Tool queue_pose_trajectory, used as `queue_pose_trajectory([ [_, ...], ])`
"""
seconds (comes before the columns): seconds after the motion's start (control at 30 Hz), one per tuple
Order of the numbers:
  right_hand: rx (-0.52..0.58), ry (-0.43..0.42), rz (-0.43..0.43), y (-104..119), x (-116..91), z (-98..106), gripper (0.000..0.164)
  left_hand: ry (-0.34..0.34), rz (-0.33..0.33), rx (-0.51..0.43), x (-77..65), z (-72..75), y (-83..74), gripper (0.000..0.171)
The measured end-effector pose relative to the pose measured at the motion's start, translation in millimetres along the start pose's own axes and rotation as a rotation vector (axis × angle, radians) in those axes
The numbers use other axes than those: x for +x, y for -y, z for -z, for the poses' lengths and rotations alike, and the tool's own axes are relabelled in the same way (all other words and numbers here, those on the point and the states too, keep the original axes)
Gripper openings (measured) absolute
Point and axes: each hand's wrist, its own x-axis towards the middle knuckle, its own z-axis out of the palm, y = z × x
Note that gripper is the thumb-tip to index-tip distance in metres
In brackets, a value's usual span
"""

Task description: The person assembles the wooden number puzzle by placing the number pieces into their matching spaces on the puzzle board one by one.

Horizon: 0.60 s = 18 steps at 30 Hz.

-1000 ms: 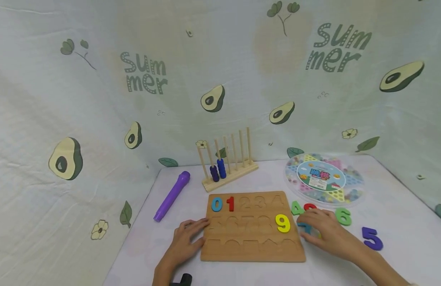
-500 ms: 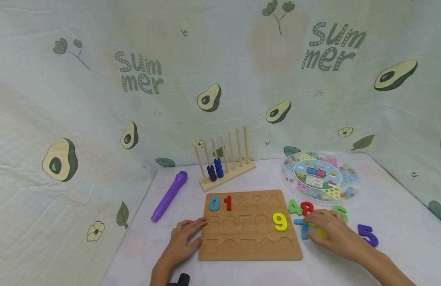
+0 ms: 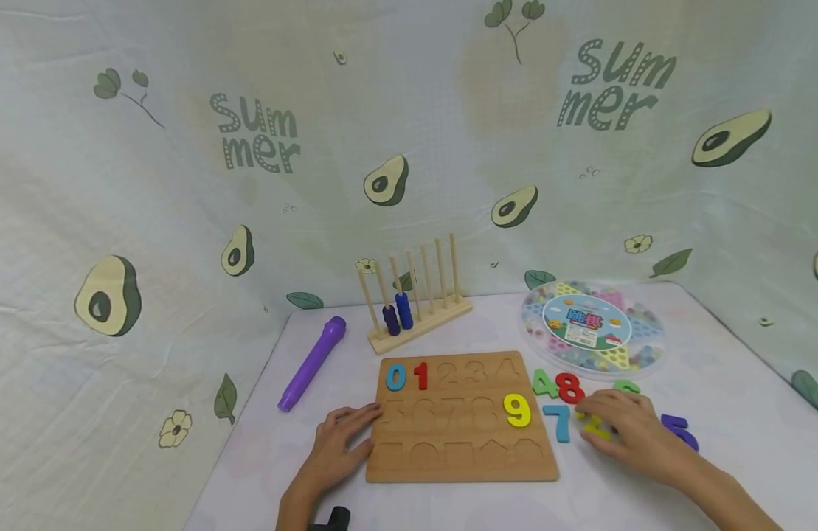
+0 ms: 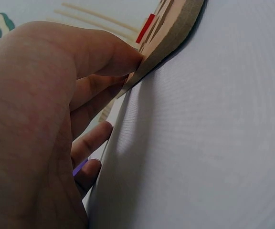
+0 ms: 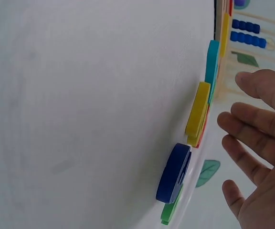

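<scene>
My left hand (image 3: 338, 446) rests at the left edge of a wooden number board (image 3: 462, 468), thumb and index fingertips touching the edge in the left wrist view. Set on the board are a blue 0 (image 3: 396, 377), a red 1 (image 3: 420, 376) and a yellow 9 (image 3: 517, 411). To its right my right hand (image 3: 637, 435) hovers over a yellow number piece (image 3: 596, 428), which it partly hides. In the right wrist view the fingers spread apart above the pieces and hold nothing. Around it lie a blue 7 (image 3: 560, 422), red 8 (image 3: 569, 388) and purple 5 (image 3: 681, 430).
A green 4 (image 3: 545, 383) and a partly covered green 6 (image 3: 626, 386) lie near the board's right side. Behind stand a wooden peg rack (image 3: 422, 327) with blue beads and a round clear game box (image 3: 591, 324). A purple stick (image 3: 312, 365) lies left.
My right hand has moved a little to the right, off the blue 7 and red 8, and over the yellow piece. The left hand keeps its place at the board's edge.
</scene>
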Motion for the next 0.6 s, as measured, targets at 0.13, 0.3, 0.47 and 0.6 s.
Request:
queue_pose_trajectory([
  [0.13, -0.003, 0.009, -0.018, -4.3, -1.3, 0.2, 0.036, -0.007, -0.006, -0.011, 0.2, -0.4, 0.7, 0.049],
  [0.3, 0.001, -0.004, -0.011, -9.7, -2.6, -1.5, 0.036, -0.019, -0.021, -0.011, 0.4, -0.9, 1.2, 0.048],
  [0.47, 0.01, 0.015, -0.031, -12.5, -1.9, -1.4, 0.037, -0.018, -0.02, -0.01, 0.6, -0.6, 0.3, 0.048],
  [0.6, 0.008, 0.029, -0.042, -13.1, -0.7, -1.1, 0.04, -0.017, -0.014, -0.014, 0.6, 0.5, -1.3, 0.048],
])
